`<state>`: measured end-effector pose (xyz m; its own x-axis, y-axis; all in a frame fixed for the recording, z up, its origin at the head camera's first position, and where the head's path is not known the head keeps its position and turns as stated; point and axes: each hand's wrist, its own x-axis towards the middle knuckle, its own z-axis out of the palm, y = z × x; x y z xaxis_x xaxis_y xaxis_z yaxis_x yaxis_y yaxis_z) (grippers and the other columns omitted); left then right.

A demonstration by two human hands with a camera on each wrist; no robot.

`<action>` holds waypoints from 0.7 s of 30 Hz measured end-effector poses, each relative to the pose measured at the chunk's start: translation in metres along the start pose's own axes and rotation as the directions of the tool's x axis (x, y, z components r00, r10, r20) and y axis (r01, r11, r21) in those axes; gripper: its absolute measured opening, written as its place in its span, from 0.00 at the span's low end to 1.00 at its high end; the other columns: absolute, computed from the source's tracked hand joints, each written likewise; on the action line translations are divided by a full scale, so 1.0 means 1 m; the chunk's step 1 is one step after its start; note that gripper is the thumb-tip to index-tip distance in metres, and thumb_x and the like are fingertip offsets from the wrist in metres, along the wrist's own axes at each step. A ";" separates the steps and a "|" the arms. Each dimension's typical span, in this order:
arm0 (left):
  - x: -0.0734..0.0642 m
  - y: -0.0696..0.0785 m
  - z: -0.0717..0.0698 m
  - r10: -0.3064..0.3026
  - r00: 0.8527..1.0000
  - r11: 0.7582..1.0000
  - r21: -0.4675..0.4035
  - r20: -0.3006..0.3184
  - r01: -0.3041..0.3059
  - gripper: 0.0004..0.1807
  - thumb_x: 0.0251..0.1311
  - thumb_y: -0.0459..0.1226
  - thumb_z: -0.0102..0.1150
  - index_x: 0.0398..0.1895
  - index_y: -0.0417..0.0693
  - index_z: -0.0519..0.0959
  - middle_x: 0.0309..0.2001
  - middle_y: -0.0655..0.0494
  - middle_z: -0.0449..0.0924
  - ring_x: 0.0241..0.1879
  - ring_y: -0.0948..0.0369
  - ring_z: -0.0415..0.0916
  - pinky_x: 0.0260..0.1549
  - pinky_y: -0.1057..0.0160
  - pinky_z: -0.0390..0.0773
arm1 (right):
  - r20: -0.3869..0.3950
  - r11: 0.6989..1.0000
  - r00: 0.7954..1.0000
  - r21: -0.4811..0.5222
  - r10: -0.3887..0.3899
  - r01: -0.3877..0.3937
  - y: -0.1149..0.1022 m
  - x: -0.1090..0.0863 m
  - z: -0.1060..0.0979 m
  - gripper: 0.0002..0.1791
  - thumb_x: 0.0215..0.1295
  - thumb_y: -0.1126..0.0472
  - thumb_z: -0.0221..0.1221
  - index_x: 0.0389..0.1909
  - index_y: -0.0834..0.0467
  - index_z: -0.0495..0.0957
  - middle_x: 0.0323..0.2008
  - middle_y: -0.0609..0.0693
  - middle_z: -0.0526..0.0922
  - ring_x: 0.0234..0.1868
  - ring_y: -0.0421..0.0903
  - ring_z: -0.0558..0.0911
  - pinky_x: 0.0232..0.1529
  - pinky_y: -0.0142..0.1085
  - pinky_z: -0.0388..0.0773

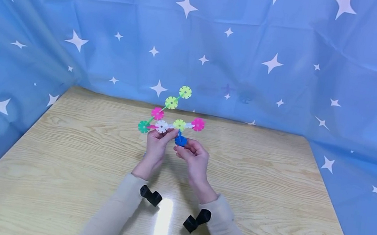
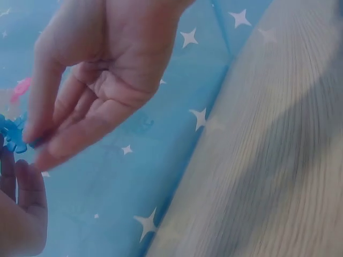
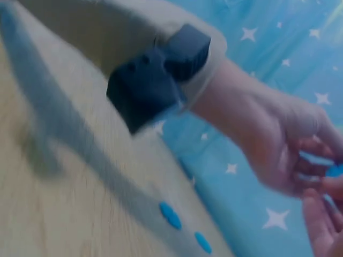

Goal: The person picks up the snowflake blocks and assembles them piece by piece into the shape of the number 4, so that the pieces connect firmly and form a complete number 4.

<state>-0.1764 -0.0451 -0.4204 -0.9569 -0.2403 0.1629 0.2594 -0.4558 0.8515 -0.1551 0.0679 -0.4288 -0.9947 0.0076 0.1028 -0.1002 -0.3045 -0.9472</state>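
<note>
Both hands are raised over the table, holding up an assembly of slotted snowflake discs. My left hand [image 1: 157, 147] pinches it from below, by the white disc [image 1: 161, 126] and the yellow-green disc [image 1: 179, 125]. Thumb and fingers of my right hand [image 1: 197, 161] pinch a blue disc [image 1: 180, 141] under that yellow-green disc. A pink disc [image 1: 198, 124] ends the right side. From a green disc [image 1: 143, 126] at the left, a slanting branch climbs through another pink disc [image 1: 157, 113] to yellow-green discs [image 1: 171, 103]. Fingers partly hide the blue disc in both wrist views.
Two loose blue discs [image 3: 170, 215] lie on the wooden table [image 1: 252, 206], below the forearm in the right wrist view. A blue curtain [image 1: 236, 60] with white stars hangs behind the table and along both sides. Each wrist carries a black camera [image 1: 151, 196].
</note>
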 end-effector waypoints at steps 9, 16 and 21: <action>0.008 0.011 -0.014 0.096 0.995 0.993 0.066 0.007 -0.096 0.10 0.51 0.29 0.66 0.21 0.55 0.83 0.23 0.64 0.82 0.27 0.69 0.77 0.33 0.72 0.77 | 0.128 0.890 0.989 -0.457 0.074 -0.007 0.028 0.023 -0.005 0.12 0.54 0.72 0.62 0.41 0.70 0.80 0.39 0.61 0.83 0.38 0.46 0.82 0.40 0.32 0.80; 0.011 0.018 -0.020 0.135 0.991 0.987 0.090 0.022 -0.136 0.03 0.49 0.35 0.70 0.25 0.48 0.84 0.24 0.63 0.83 0.28 0.67 0.80 0.37 0.69 0.79 | 0.196 0.738 0.970 -0.675 0.144 0.027 0.048 0.048 0.013 0.14 0.58 0.66 0.63 0.45 0.66 0.79 0.41 0.59 0.82 0.41 0.51 0.80 0.43 0.39 0.79; 0.010 0.021 -0.018 0.137 0.990 0.986 0.096 0.037 -0.140 0.04 0.52 0.32 0.68 0.23 0.50 0.84 0.24 0.63 0.83 0.28 0.68 0.79 0.34 0.70 0.77 | 0.204 0.609 0.958 -0.792 0.200 0.042 0.059 0.065 0.027 0.11 0.58 0.63 0.63 0.41 0.62 0.76 0.32 0.51 0.78 0.33 0.45 0.72 0.36 0.34 0.72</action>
<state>-0.1782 -0.0726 -0.4103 -0.9165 -0.2690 0.2962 0.3772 -0.3334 0.8641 -0.2247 0.0250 -0.4695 -0.9683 -0.2480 -0.0287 -0.1217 0.5692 -0.8132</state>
